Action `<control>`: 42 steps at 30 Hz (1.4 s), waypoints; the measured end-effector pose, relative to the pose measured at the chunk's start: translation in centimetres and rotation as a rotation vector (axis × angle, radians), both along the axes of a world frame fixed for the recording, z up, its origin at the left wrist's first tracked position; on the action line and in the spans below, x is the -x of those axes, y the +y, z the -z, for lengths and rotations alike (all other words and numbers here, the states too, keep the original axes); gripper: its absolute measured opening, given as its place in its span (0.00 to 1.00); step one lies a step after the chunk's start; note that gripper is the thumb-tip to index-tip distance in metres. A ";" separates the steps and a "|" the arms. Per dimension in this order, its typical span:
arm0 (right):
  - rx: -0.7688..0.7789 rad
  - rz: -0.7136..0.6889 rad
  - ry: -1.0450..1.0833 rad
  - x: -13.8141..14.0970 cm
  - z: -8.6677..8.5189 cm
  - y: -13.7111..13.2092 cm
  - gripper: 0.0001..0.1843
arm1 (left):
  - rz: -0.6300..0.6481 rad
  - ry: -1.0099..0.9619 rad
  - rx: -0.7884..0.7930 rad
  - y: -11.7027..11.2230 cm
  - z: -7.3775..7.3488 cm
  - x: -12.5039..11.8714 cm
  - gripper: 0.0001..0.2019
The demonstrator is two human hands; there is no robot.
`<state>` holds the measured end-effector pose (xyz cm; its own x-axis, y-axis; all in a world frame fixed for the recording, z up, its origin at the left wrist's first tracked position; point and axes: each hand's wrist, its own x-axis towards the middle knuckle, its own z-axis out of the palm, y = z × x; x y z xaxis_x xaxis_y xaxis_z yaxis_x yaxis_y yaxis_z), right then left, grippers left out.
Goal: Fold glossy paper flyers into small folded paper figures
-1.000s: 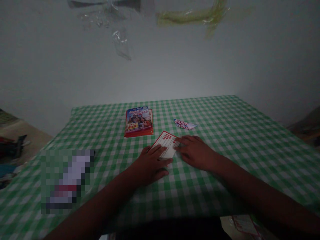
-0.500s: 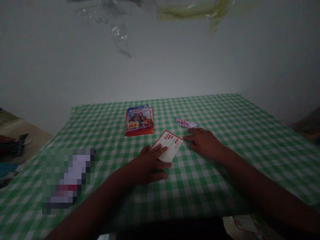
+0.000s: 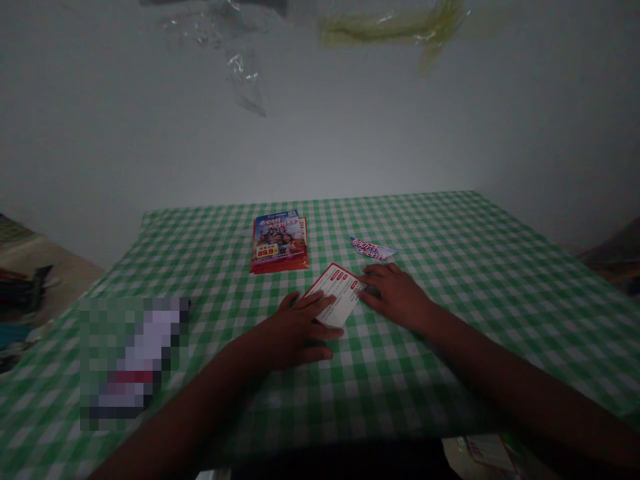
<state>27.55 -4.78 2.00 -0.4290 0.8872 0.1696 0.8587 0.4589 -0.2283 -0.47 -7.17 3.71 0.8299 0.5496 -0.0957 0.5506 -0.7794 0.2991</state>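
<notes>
A white leaflet with a red border and small print [image 3: 343, 307] lies tilted on the checked cloth. My left hand [image 3: 300, 330] rests across its lower left side, fingers spread and pressing flat on the paper. At the leaflet's right corner is my right hand [image 3: 397, 293], its fingers stretched out and apart, the tips touching or just beside the edge. Just beyond that hand lies a small folded paper piece [image 3: 374, 249], blue and white with red lettering. Farther left sits a stack of colourful printed leaflets [image 3: 279, 241], the top one showing people and "89.9".
A green and white checked tablecloth [image 3: 435, 227] covers the table, which stands against a pale wall [image 3: 320, 140]. At the left lies a blurred-out, phone-like object [image 3: 150, 340]. Clear and yellow tape [image 3: 390, 28] clings to the wall. Blurry items [image 3: 23, 287] are beyond the table's left edge.
My right hand has shifted left and slightly nearer, from beside the folded paper piece to the white leaflet's right corner. My left hand stays on the leaflet.
</notes>
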 end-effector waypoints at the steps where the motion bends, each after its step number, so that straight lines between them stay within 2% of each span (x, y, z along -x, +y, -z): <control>1: -0.002 0.018 -0.005 0.1 0.0 0.0 0.19 | 0.000 -0.008 0.002 0.0 0.0 0.0 0.22; 5: 0.004 0.079 -0.036 0.6 -0.3 -0.1 0.19 | -0.002 -0.011 0.056 0.1 -0.2 0.1 0.21; 11: 0.012 0.099 -0.030 0.5 -0.2 0.0 0.19 | -0.013 -0.017 0.201 0.6 -1.1 0.3 0.16; 17: -0.048 0.052 0.016 0.6 0.6 0.1 0.17 | -0.006 -0.078 0.187 0.7 -1.1 0.5 0.14; 22: -0.074 0.021 0.266 0.8 0.9 0.2 0.08 | -0.008 -0.096 0.141 0.6 -1.0 0.5 0.13; 27: -0.077 0.053 0.604 1.1 0.4 -0.1 0.03 | 0.066 -0.189 0.059 0.8 -0.5 0.2 0.12; 30: -0.116 -0.019 0.688 1.3 0.2 -0.4 0.02 | 0.080 -0.232 -0.002 1.1 -0.2 0.0 0.10; 35: -0.226 -0.157 0.655 1.5 -0.1 -0.7 0.01 | 0.028 -0.217 -0.007 1.3 -0.3 0.2 0.09; 42: -0.144 -0.461 0.598 1.1 -1.1 -1.2 0.17 | -0.006 -0.217 0.099 1.2 -0.6 0.1 0.08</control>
<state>26.49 -5.98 3.09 -0.5494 0.5921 0.5896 0.3223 0.8012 -0.5043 -0.61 -5.94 4.36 0.8339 0.5510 0.0312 0.4691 -0.7375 0.4859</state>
